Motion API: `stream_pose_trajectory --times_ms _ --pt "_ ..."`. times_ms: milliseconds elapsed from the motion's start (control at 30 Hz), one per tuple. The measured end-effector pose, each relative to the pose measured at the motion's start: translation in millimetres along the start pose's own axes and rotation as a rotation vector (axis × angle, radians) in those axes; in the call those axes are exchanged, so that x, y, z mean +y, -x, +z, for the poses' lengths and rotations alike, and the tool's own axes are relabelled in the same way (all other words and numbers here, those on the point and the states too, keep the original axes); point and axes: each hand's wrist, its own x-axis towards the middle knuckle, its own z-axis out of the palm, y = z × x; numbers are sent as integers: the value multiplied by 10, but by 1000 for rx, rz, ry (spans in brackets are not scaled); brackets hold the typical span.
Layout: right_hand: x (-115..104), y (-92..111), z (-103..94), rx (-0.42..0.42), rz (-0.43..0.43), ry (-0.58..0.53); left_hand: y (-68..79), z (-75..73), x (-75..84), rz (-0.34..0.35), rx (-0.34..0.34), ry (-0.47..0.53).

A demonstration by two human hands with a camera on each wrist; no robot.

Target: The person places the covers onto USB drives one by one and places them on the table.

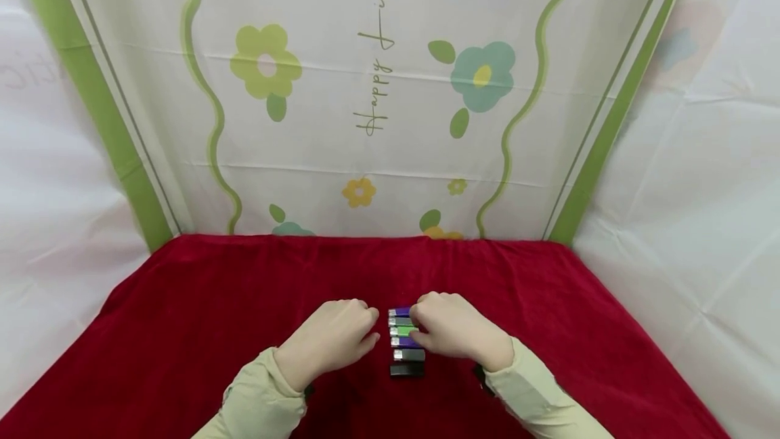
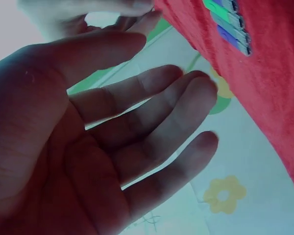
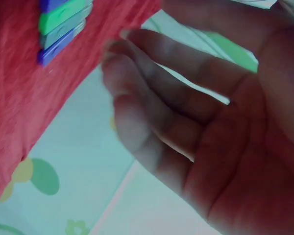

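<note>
Several lighters lie in a column on the red cloth in the head view. From the far end come a purple lighter, a grey lighter, a green lighter, another purple lighter and a black lighter. Nearest is a plain black piece, its kind unclear. My left hand hovers left of the column, fingers loosely bent and holding nothing. Over the right ends of the upper lighters is my right hand; its palm looks bare in the right wrist view, and it partly hides them.
Red cloth covers the table. A white curtain printed with flowers rises behind its back edge. White fabric walls stand at the left and right.
</note>
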Motion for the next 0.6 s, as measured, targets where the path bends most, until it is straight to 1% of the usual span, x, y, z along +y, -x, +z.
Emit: stream_pose_trajectory --times_ms 67,200,267,367,433,533,600 --pt "30 17 30 29 12 22 12 29 -22 -2 -10 0" --pt "68 57 114 132 -26 68 88 79 -109 3 -38 0" --pt "92 83 147 194 -36 85 141 90 -165 2 -32 -4" --pt "147 127 175 267 -38 114 230 109 -239 3 1 -26" --pt "183 155 185 281 -41 124 300 137 -284 -3 12 -33" --pt "228 199 192 279 -47 114 423 177 -349 -18 35 -50" --pt "254 230 195 283 -39 105 502 193 -392 -31 73 -68"
